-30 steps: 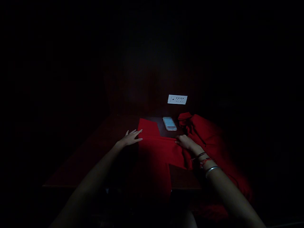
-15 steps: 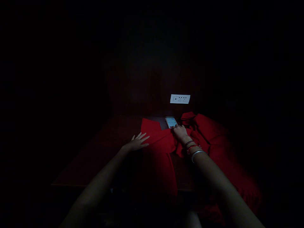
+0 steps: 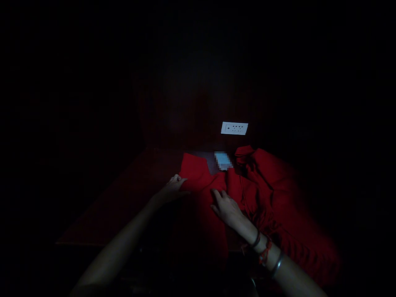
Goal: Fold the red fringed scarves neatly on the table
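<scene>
A red cloth (image 3: 194, 167) lies folded on the dark table, with one length hanging toward the near edge. At its left side my left hand (image 3: 173, 187) is closed on the border, the fingers partly hidden at the edge. My right hand (image 3: 227, 208) rests on the middle of the cloth, fingers apart and slightly bent, with bracelets on the wrist. To the right lies a larger heap of red fabric (image 3: 284, 185) with what looks like a fringe along its lower part. Whether the heap and the cloth are one piece, I cannot tell.
A lit phone (image 3: 223, 160), its screen blurred, lies behind the cloth. Above it a white socket panel (image 3: 234, 128) is set in the dark wall. The wooden table (image 3: 117, 206) stretches left to its front edge. Darkness hides the surroundings.
My right hand has moved back toward me and left, away from the phone. My left hand's spread fingers have closed at the cloth's left edge. The cloth has shifted slightly left.
</scene>
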The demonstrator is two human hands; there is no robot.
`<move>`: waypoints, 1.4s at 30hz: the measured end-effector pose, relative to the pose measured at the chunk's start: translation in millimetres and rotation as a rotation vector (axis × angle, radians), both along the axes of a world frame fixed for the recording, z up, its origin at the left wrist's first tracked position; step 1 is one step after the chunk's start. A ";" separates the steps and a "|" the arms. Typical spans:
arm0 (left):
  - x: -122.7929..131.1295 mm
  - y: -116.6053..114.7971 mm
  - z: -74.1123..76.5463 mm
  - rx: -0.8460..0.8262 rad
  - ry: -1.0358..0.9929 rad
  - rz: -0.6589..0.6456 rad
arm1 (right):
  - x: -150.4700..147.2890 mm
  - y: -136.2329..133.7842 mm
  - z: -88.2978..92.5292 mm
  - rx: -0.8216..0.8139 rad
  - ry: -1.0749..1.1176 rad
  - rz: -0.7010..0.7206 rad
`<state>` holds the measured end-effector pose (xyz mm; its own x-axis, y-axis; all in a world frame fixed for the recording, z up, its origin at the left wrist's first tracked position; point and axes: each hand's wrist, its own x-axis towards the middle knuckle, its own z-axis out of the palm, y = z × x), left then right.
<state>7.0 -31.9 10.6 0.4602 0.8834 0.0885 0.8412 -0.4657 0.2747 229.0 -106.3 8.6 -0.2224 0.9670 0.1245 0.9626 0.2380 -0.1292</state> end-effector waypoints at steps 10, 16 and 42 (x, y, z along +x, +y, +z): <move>-7.6 -61.5 -5.8 -0.137 -0.046 0.203 | 12.2 1.5 8.7 -0.094 0.206 0.063; -6.0 -54.8 -4.8 -0.115 -0.042 0.249 | -3.3 -12.7 21.2 -0.197 -0.079 0.023; -24.2 -54.2 8.1 -0.154 0.161 -0.111 | 9.2 39.5 19.8 -0.146 0.123 0.422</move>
<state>-17.2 -86.1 18.8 0.5524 0.8241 -0.1255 0.8259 -0.5207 0.2163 238.2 -66.8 28.4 -0.5923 0.8045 0.0441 0.7611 0.5766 -0.2971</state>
